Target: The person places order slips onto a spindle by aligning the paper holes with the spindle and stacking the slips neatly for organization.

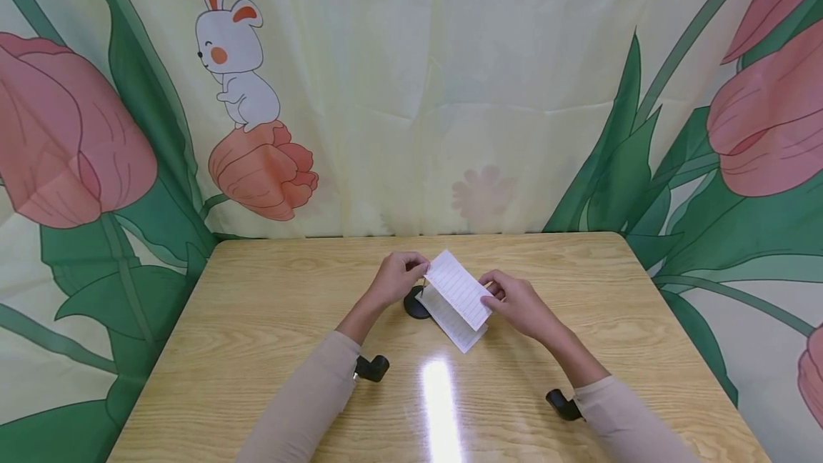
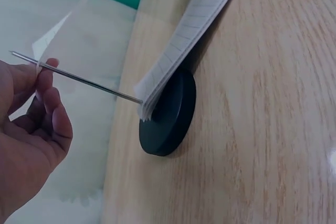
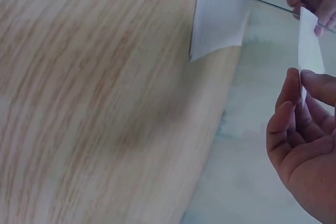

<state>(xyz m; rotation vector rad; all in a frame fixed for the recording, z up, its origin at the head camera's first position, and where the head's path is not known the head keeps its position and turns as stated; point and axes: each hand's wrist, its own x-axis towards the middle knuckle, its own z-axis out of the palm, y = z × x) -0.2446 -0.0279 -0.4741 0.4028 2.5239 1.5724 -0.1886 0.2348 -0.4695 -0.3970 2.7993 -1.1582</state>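
Note:
A paper spike with a round black base and a thin metal rod stands on the table. Several lined sheets lie low on the rod, against the base. Higher up, near the tip, the rod passes through the corner of one lined sheet. My left hand pinches that corner beside the rod, fingers curled. At the sheet's other end, my right hand pinches the edge between thumb and finger, as the right wrist view also shows. The raised sheet partly covers the lower ones in the head view.
The wooden table has its far edge just behind the spike. A curtain printed with tulips and a rabbit hangs behind it. Black wrist devices sit near both sleeve cuffs.

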